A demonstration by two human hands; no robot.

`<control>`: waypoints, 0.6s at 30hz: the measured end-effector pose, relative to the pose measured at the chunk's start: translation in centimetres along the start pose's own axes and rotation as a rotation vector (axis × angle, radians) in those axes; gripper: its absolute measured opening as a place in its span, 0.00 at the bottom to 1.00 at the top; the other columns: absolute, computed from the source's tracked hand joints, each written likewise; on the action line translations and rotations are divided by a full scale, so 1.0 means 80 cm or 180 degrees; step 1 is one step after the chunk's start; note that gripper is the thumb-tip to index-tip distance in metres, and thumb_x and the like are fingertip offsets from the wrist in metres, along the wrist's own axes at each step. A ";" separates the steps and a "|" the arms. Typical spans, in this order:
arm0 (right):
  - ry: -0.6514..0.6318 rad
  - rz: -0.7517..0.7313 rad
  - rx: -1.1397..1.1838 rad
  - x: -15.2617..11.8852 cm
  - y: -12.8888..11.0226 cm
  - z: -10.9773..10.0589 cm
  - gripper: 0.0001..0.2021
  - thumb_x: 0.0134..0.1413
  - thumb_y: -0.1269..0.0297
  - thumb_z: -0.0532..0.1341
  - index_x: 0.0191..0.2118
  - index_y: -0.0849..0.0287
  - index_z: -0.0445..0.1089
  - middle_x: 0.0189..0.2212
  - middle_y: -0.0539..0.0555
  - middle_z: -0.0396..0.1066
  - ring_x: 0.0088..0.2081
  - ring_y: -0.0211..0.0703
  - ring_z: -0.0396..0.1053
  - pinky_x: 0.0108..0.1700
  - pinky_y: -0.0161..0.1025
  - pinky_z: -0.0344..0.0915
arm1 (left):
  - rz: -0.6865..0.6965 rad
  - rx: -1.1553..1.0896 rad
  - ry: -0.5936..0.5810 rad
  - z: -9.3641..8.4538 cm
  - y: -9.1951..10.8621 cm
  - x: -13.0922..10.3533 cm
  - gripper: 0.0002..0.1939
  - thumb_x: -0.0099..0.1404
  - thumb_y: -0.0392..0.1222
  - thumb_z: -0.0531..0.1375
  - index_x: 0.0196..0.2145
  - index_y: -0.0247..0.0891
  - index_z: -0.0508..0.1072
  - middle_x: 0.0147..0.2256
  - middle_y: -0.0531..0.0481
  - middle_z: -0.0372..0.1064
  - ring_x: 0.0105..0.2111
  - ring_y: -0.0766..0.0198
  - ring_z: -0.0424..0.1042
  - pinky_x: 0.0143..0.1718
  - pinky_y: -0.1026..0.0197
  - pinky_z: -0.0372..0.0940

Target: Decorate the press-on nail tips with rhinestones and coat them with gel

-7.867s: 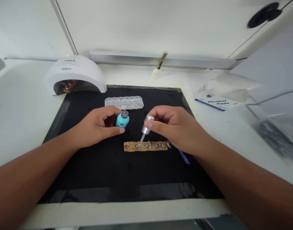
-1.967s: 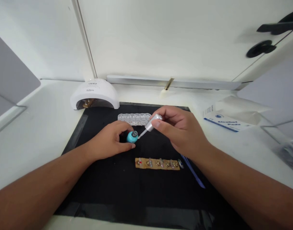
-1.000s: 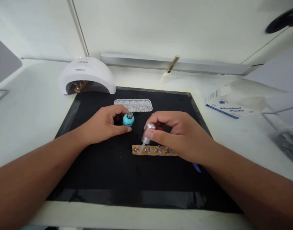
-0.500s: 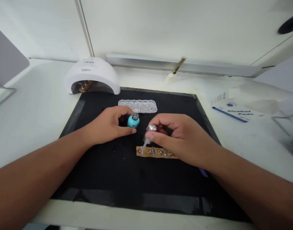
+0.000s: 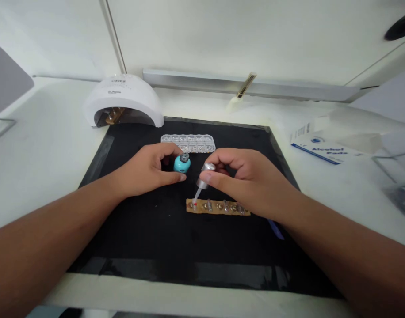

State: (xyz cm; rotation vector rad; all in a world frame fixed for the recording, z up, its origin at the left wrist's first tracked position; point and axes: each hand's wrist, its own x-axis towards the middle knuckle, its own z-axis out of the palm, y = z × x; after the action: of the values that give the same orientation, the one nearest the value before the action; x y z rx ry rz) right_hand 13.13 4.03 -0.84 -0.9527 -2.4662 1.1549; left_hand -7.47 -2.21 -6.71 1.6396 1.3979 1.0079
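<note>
My left hand (image 5: 158,170) grips an uncapped turquoise nail polish bottle (image 5: 181,164) between thumb and fingers, its threaded neck bare. Pinched in my right hand (image 5: 235,176) is a polish brush (image 5: 202,181) with a silver cap, pointing down to the left. Its tip meets the leftmost piece on a wooden nail tip stand (image 5: 219,211), where a small red spot shows. Several clear nail tips stand in a row along that strip. Part of the strip's right end lies close under my right hand.
A black mat (image 5: 149,247) covers the middle of the white table. Behind my hands lies a clear compartment case (image 5: 189,143). A white nail lamp (image 5: 123,97) stands back left with another stand inside; an alcohol pad box (image 5: 322,148) is at right, a purple tool (image 5: 276,229) nearer.
The brush tip has shifted slightly on the leftmost nail tip, and a red spot now shows there. The whole view has moved a little; both hands keep their holds.
</note>
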 end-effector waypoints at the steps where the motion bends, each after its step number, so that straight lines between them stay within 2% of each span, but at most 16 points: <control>1: 0.0000 -0.0007 -0.0003 0.001 0.000 0.000 0.10 0.54 0.61 0.62 0.26 0.59 0.68 0.17 0.45 0.59 0.20 0.32 0.54 0.22 0.32 0.51 | -0.0013 -0.0014 0.0002 0.000 0.000 0.000 0.11 0.55 0.39 0.68 0.35 0.35 0.73 0.31 0.54 0.68 0.32 0.65 0.65 0.36 0.62 0.60; 12: -0.0051 -0.0036 0.0196 0.002 0.002 -0.002 0.10 0.54 0.60 0.62 0.26 0.59 0.68 0.17 0.45 0.59 0.19 0.32 0.53 0.21 0.32 0.52 | -0.0050 -0.0081 0.0002 0.000 0.001 -0.001 0.11 0.55 0.40 0.68 0.35 0.35 0.72 0.31 0.53 0.69 0.33 0.64 0.66 0.37 0.61 0.61; 18: 0.0061 0.0078 0.0273 0.001 0.000 -0.005 0.10 0.54 0.59 0.62 0.26 0.58 0.68 0.18 0.46 0.60 0.20 0.33 0.54 0.21 0.33 0.52 | -0.0056 -0.0096 0.0006 -0.002 0.002 -0.001 0.11 0.55 0.40 0.68 0.34 0.35 0.72 0.31 0.54 0.68 0.32 0.65 0.65 0.36 0.61 0.60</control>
State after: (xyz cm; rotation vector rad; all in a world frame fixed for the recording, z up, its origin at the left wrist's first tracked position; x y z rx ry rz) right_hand 13.30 4.32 -0.60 -0.9678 -2.3757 1.2427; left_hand -7.57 -2.32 -6.54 1.6021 1.3896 1.0159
